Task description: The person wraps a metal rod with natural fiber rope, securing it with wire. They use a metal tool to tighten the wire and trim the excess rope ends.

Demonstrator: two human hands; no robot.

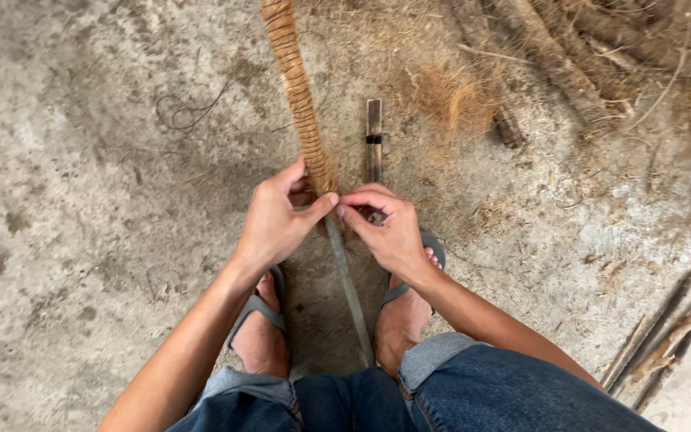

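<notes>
Coarse, matt fibre cord (297, 88) wound over a smooth grey rod (348, 284); rough, stained concrete floor (81, 200); faded denim jeans (481, 392); matt rubber sandals (261, 308).

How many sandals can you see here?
2. One grey sandal is on the foot below the left hand; the other grey sandal is on the foot under the right hand, partly hidden.

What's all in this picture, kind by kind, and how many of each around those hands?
Hands: 2, the left hand and the right hand, both pinching the wrapped stick
Fibre-wrapped stick: 1
Grey sandals: 2, left sandal and right sandal
Knife-like tool lying on the concrete floor: 1
Loop of thin dark wire: 1
Total: 7
</notes>
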